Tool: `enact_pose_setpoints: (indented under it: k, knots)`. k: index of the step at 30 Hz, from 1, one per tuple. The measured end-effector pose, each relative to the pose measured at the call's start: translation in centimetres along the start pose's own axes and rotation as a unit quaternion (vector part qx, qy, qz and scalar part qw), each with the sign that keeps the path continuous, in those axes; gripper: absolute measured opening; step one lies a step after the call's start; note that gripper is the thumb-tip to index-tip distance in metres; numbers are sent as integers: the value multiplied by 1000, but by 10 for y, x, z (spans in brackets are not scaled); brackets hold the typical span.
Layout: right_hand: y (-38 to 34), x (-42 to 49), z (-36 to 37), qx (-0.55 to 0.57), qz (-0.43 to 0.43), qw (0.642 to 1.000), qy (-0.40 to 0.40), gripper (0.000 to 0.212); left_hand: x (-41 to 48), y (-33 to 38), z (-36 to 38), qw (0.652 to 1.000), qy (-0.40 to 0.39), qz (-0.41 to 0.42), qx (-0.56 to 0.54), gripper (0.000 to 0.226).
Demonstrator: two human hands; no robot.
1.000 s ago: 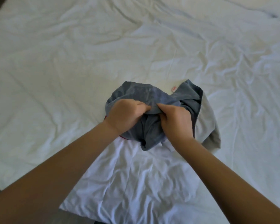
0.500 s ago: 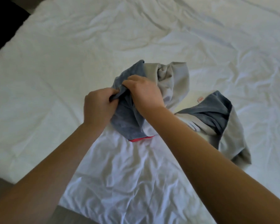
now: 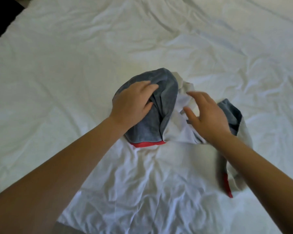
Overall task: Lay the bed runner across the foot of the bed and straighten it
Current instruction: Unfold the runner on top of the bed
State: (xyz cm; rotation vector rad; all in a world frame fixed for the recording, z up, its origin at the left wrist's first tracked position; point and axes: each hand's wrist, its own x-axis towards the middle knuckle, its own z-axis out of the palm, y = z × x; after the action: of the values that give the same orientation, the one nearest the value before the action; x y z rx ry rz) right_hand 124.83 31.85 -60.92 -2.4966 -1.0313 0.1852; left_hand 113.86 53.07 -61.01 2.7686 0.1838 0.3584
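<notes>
The bed runner (image 3: 161, 115) lies bunched in the middle of the white bed (image 3: 74, 68). It is grey-blue on one face, pale grey on the other, with a red edge showing at its near side and again at the lower right. My left hand (image 3: 134, 103) rests on the dark mound, fingers curled into a fold of it. My right hand (image 3: 208, 115) hovers over the pale folds with fingers spread, holding nothing. Part of the runner is hidden under my right forearm.
The rumpled white sheet covers the whole bed around the runner. The bed's left edge and a dark floor strip (image 3: 2, 16) show at the top left. A bed corner (image 3: 64, 220) lies near the bottom left, with floor below it.
Both hands had pinched the runner together and lifted a fold. Now the right hand has let go and moved right, fingers spread, and the cloth has dropped back into a heap.
</notes>
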Motion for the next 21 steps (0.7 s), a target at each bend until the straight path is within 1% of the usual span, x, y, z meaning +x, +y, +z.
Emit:
enact_pose_setpoints:
  k: [2,3,4,6,7,9,10,12,14,15,18,21]
  knots:
    - [30,-28,-5,-42,19,997,-67,54,-5,9,5,988,4,151,38,40]
    - [43,-39,-4,-66,23,991,-112,58,-6,15,11,975,-23,217,46,40]
    - [54,-46,-1,-85,25,985,-151,62,-8,20,17,961,-68,264,55,41]
    - [67,-57,9,-98,34,975,-198,74,-8,26,30,935,-150,307,91,45]
    - [71,-60,16,-97,41,972,-212,80,-6,27,35,929,-172,308,109,46]
    - [74,-61,35,-105,59,964,-238,85,-1,29,42,934,-175,288,118,43]
    - [74,-60,44,-115,71,960,-246,82,2,29,44,941,-161,278,109,38]
    - [73,-58,59,-137,90,960,-227,63,6,32,48,952,-136,260,86,26]
    - [73,-58,65,-146,95,967,-188,40,10,37,51,957,-151,239,71,21]
    - [75,-59,65,-138,93,970,-175,34,12,39,51,957,-166,229,67,22]
    - [87,-63,50,-104,87,978,-161,30,18,48,52,961,-193,193,54,29]
    - [100,-72,22,-100,71,983,-140,33,22,66,51,974,-160,161,25,36]
